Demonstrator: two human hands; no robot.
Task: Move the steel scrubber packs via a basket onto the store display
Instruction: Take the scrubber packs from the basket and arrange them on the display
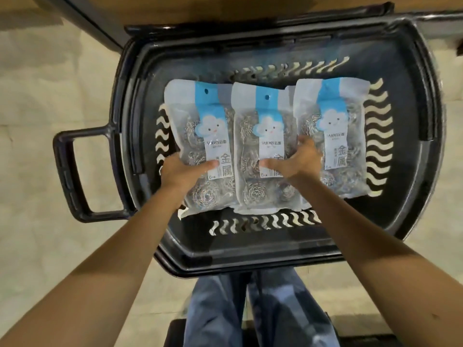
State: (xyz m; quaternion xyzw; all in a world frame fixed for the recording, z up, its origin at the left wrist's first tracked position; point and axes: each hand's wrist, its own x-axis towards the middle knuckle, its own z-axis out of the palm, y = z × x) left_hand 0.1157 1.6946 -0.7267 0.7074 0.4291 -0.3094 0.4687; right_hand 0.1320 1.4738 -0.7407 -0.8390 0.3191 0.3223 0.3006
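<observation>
Steel scrubbers, three clear packs with blue-and-white labels, side by side inside the black basket, hang holes pointing away from me. Left pack and middle pack overlap along their shared edge; right pack sits just beside the middle one, edges touching or overlapping, can't tell which is on top. My left hand is clamped on the left pack at its lower left side: thumb pressed flat across the front, the other fingers hidden under it. My right hand is clamped on the middle pack: thumb on the front, fingers curled round its right edge, in the seam against the right pack. Can't tell if either held pack is lifted or lying on the basket bottom. Nothing is holding the right pack. Basket walls have wavy slots, and a loop handle sticks out to the left. Basket stands on a pale floor. My jeans show just below the near rim.
</observation>
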